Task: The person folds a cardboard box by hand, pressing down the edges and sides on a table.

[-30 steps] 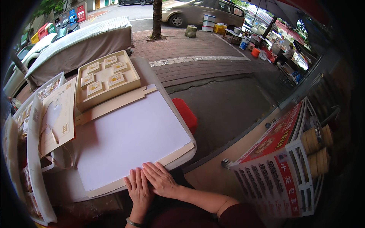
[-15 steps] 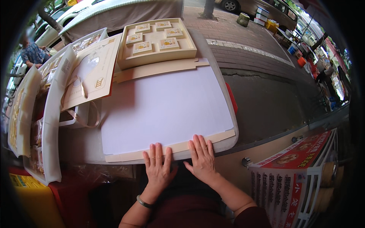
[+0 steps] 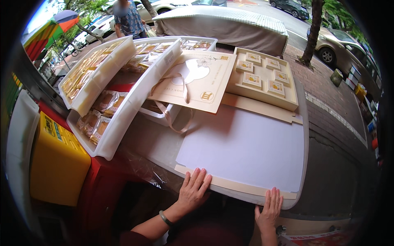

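Note:
My left hand (image 3: 194, 190) lies flat with fingers spread on the near edge of a large white sheet (image 3: 242, 151) with a beige flap, which is spread over a white table (image 3: 303, 164). My right hand (image 3: 269, 208) rests open at the near table rim, fingertips touching the beige strip. Neither hand holds anything. At the far end of the sheet stands a beige gift box (image 3: 263, 78) with several small square packets set in its compartments. A beige paper bag (image 3: 193, 82) with ribbon handles lies beside it.
White trays (image 3: 123, 119) stacked at the left hold several wrapped pastries. A yellow crate (image 3: 57, 160) and a red stand (image 3: 102, 184) sit below them. A person (image 3: 127, 18) stands at the far side by a covered table (image 3: 230, 24). Parked cars and trees line the street.
The view has swung left, bringing the trays and yellow crate in. My hands have spread apart along the near edge, the right one sliding toward the corner.

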Tool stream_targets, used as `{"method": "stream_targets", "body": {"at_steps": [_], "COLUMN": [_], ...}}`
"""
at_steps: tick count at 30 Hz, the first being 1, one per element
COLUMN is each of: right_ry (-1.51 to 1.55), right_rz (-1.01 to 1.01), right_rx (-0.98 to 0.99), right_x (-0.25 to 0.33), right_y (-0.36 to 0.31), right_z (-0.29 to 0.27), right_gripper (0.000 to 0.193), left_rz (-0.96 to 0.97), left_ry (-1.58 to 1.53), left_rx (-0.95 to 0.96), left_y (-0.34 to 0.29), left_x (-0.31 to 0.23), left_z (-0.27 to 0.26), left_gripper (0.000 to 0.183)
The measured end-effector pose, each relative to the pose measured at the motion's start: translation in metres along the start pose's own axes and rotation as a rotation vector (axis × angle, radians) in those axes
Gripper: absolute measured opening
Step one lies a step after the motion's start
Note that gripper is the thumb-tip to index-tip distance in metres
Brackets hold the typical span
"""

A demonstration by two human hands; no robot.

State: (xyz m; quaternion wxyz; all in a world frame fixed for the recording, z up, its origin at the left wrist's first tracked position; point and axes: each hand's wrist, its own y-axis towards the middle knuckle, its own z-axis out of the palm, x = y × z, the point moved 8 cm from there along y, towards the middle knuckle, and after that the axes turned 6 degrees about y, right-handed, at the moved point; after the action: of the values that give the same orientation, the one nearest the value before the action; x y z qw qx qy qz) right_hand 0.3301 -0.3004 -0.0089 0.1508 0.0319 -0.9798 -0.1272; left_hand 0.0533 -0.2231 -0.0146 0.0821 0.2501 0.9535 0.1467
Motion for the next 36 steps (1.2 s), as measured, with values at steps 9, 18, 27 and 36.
{"method": "stream_targets", "body": {"at_steps": [9, 18, 27, 36], "right_ry": [-0.051, -0.113, -0.153, -0.011], "right_rz": [-0.065, -0.066, -0.092, -0.086], "right_rx": [-0.002, -0.073, -0.086, 0.091], "right_x": [-0.001, 0.017, 0.021, 0.054], "right_y": [0.002, 0.008, 0.006, 0.022], "right_z": [0.002, -0.008, -0.004, 0.031], "right_gripper": [0.091, 0.088, 0.089, 0.097], "left_rz": [-0.012, -0.020, 0.047, -0.011], "left_ry": [0.068, 0.017, -0.084, -0.065], "left_rx": [-0.021, -0.006, 0.123, 0.105], "left_y": [0.004, 0.014, 0.005, 0.029], "left_x": [-0.001, -0.010, 0.000, -0.049], "left_z": [0.001, 0.001, 0.011, 0.020], "left_gripper": [0.084, 0.088, 0.091, 0.105]}}
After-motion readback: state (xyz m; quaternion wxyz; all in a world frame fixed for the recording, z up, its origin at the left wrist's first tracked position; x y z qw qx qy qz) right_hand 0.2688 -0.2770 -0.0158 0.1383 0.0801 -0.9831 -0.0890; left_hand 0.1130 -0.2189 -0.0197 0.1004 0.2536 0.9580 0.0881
